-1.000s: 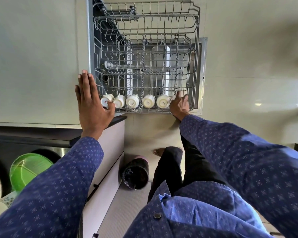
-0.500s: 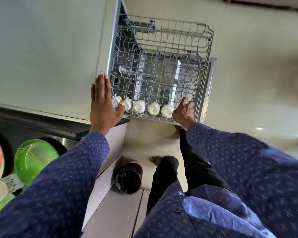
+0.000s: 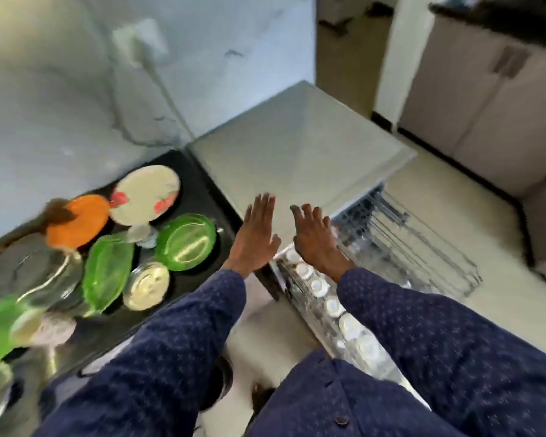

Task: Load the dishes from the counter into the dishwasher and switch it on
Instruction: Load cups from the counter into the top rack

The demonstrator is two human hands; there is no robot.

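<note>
Head view. Compared with half a second ago, the camera has swung up and to the left: the counter with its dishes now fills the left of the frame, and both hands have lifted off the front edge of the rack. The left hand [image 3: 256,235] and right hand [image 3: 315,235] hover side by side, fingers straight and slightly spread, holding nothing. The pulled-out dishwasher rack [image 3: 423,247] carries a row of white cups [image 3: 333,305] along its near edge, partly hidden by the right sleeve. Still on the dark counter [image 3: 199,184] are a floral plate [image 3: 147,193], an orange plate [image 3: 78,220], two green plates [image 3: 186,241], a steel bowl [image 3: 145,285] and further blurred items. Risk, as judged: the dishes lie crowded and overlapping, so a hasty reach for one could knock a neighbour off the counter edge; the motion blur suggests quick movement.
</note>
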